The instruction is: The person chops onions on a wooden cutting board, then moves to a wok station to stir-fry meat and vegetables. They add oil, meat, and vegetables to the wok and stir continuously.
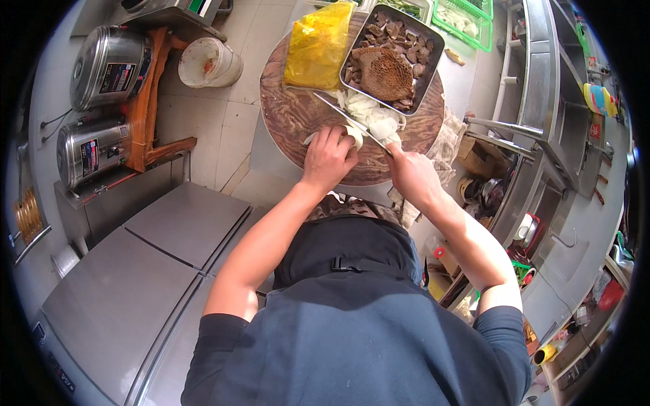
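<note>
My left hand (331, 155) presses its bent fingers on a piece of white vegetable (357, 136), perhaps onion or radish, on the round wooden chopping board (287, 119). The handle of a kitchen knife (350, 120) is in my right hand (414, 175). Its blade slants away to the upper left, between the held piece and a heap of white slices (378, 121). Beyond the slices, a metal tray (437, 65) holds brown sliced meat (393, 26) and a slab of honeycomb tripe (386, 73). Beside it lies a yellow plastic bag (317, 48).
Green plastic baskets (469, 28) stand beyond the tray. A crumpled cloth (447, 139) hangs by the board's right edge. Left are a white bucket (203, 63), steel drums (109, 71) on a wooden stand (147, 101), and a steel cabinet (122, 294). Steel shelving (541, 76) lines the right.
</note>
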Tool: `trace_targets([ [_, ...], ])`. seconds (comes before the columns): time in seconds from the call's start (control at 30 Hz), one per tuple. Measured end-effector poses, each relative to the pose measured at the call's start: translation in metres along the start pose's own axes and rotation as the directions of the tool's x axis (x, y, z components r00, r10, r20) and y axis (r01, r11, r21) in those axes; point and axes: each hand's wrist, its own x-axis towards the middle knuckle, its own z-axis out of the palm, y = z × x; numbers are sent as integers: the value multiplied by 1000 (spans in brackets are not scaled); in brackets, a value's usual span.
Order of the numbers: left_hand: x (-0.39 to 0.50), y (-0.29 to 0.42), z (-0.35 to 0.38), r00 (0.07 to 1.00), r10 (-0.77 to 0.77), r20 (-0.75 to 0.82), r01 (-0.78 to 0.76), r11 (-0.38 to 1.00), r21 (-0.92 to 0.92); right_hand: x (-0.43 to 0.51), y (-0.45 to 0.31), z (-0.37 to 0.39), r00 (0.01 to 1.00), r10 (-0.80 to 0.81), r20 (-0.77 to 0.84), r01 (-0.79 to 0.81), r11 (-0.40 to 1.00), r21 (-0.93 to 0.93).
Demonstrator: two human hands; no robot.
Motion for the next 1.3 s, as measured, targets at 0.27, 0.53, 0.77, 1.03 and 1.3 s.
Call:
trace_targets([
  [0.27, -10, -1, -2, 999, 39, 19, -40, 999, 24, 9, -11, 11, 998, 4, 58, -1, 998, -55],
  [0.53, -10, 0, -1, 1000, 27, -12, -27, 1000, 15, 5, -12, 15, 999, -34, 29, 34, 999, 4],
  [0.77, -15, -1, 3, 1000, 5, -26, -5, 1000, 2, 10, -12, 12, 995, -6, 98, 10, 999, -37],
  [1.03, -15, 3, 3, 995, -57, -81, 54, 998, -41, 0, -19, 2, 997, -30, 68, 30, 1000, 7],
  [1.3, -20, 5, 7, 986, -75, -146, 63, 995, -83, -6, -24, -5, 994, -18, 106, 18, 1000, 5],
])
